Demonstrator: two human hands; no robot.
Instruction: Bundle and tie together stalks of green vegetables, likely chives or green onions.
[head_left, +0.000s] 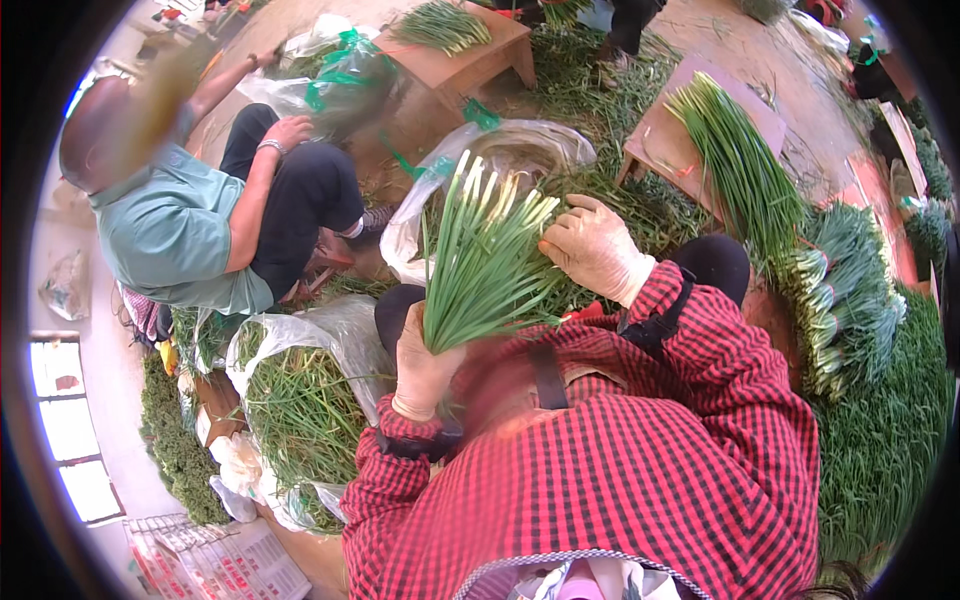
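Observation:
My gloved left hand (426, 369) is closed around the leaf end of a loose fan of green chives (480, 266). Their pale stem ends point away from me. On the fan's right side, my gloved right hand (596, 247) has its fingers curled at the edge of the stems; whether they pinch any stalk cannot be made out. Behind the fan stands an opened clear plastic bag (559, 136), partly covered by the stalks. Loose green trimmings (637, 195) lie beyond my right hand.
A low wooden stool (649, 139) at right bears a long pile of chives (739, 165). Tied bundles (832, 300) are stacked nearer. A bag of trimmings (307, 405) stands at my left. A seated co-worker (180, 225) is at left, near another low table (427, 64).

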